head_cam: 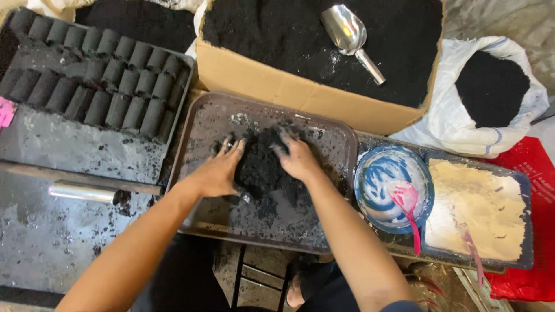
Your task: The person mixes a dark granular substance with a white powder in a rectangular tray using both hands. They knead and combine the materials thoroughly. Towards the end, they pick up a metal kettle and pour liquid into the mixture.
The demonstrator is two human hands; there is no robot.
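Kneading black powder (260,164) in tray (341,144), scoop (350,34) in cardboard box (272,81)

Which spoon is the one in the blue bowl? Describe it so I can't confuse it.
Right of the brown tray sits a round blue bowl smeared white. The pink spoon lies there, its handle over the near rim. A paler spoon lies on yellowish powder instead.

Both forearms are bare, fingers dusted with black powder, and there's just a sliver of dark blue sleeve (404,305) near the right elbow.
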